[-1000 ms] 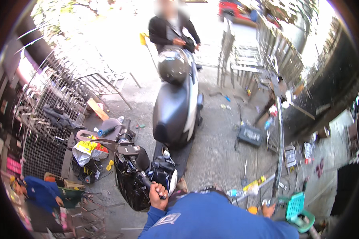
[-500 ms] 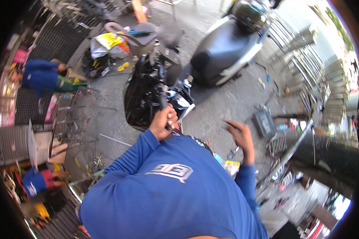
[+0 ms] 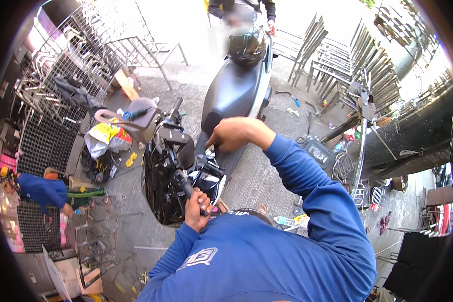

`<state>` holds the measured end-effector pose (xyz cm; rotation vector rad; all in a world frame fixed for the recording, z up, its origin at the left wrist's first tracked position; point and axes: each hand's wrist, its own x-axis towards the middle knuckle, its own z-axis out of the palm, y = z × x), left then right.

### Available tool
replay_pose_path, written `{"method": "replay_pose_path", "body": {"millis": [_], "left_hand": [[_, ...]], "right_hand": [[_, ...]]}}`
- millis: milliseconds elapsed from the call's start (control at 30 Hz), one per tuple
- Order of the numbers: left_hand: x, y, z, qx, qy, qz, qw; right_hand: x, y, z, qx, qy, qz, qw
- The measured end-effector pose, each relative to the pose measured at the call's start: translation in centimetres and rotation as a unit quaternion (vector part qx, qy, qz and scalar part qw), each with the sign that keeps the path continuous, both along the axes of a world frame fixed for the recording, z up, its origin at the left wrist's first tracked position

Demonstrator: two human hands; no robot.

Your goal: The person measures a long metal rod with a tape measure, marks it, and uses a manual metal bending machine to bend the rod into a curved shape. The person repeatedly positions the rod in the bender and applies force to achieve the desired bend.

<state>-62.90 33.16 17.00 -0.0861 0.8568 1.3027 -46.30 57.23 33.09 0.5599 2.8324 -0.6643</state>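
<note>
Metal wire in a square grid forms the mesh panel [image 3: 43, 143] at far left. Right of it lies a crumpled yellow-and-white plastic bag [image 3: 105, 136]. Centrally, just ahead of the person's torso, the scooter [image 3: 158, 196] stands on rough concrete, its front cowl glossy black and curved. The left hand [image 3: 198, 206] is clenched round the ribless-looking black handlebar grip [image 3: 184, 186]; should that single hold slacken, the steering could swing and the scooter lean, since no stand is visible. The right hand [image 3: 231, 135] is just before the smooth, tapered seat [image 3: 231, 88], index finger pointing down and the others curled; whether it touches or pinches anything, I cannot tell. A fingertip could get nipped there if the bodywork shifted. Toward the seat's rear, a round, shiny dark helmet [image 3: 247, 46] could roll off if jolted. Farther right, a clear plastic bottle [image 3: 285, 220] might slip underfoot if trodden on; beyond it sits a boxy grey toolbox [image 3: 317, 151].
</note>
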Motion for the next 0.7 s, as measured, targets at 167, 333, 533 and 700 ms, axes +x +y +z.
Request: {"method": "replay_pose_path", "body": {"millis": [167, 333, 533, 700], "left_hand": [[0.2, -0.3, -0.1, 0.024, -0.007, 0.000, 1.000], [0.0, 0.2, -0.2, -0.025, -0.013, -0.038, 0.999], [-0.2, 0.4, -0.6, -0.013, 0.025, -0.043, 0.999], [-0.3, -0.2, -0.9, 0.011, 0.001, -0.012, 1.000]], "right_hand": [[-1.2, 3.5, -1.6, 0.115, 0.030, -0.130, 0.984], [7.7, 5.1, -6.2, 0.366, -0.184, -0.050, 0.911], [8.1, -1.9, -7.0, -0.374, -0.276, 0.086, 0.881], [4.2, 0.2, -3.3, 0.018, 0.159, -0.193, 0.968]]}}
